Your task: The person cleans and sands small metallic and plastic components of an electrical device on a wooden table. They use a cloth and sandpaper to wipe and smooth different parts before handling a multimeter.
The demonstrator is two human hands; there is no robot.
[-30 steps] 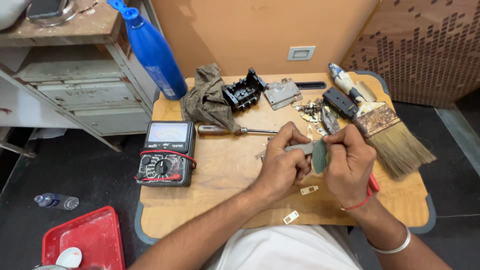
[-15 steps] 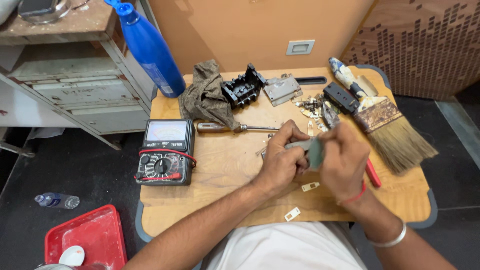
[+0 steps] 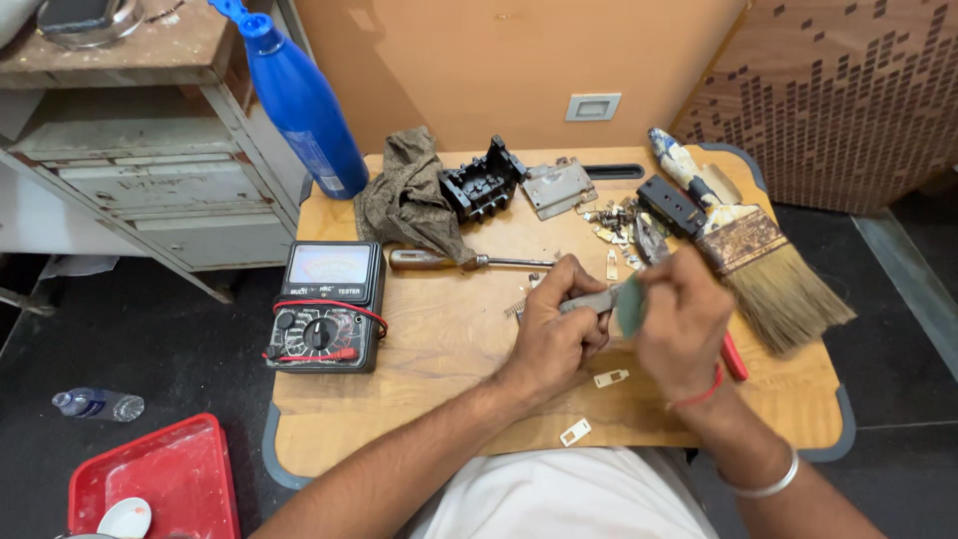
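My left hand (image 3: 555,329) grips a small flat grey metal strip (image 3: 591,299) above the middle of the wooden table (image 3: 439,339). My right hand (image 3: 685,321) pinches a small greenish piece (image 3: 630,305) against the strip's right end; this hand is blurred. Two small white metal clips lie below the hands, one (image 3: 611,378) just under them and one (image 3: 575,432) nearer the front edge. A tiny spring (image 3: 516,307) lies left of my left hand.
An analogue multimeter (image 3: 324,305) with red and black leads sits at the left. A screwdriver (image 3: 461,262), grey rag (image 3: 407,200), black plastic housing (image 3: 483,184), metal plate (image 3: 558,186), loose small parts (image 3: 614,222) and paintbrush (image 3: 756,258) lie behind. Blue bottle (image 3: 297,100), red tray (image 3: 150,479).
My right hand has shifted slightly along the strip with the greenish piece and is now blurred. The left hand keeps the same grip. The camera view has barely moved.
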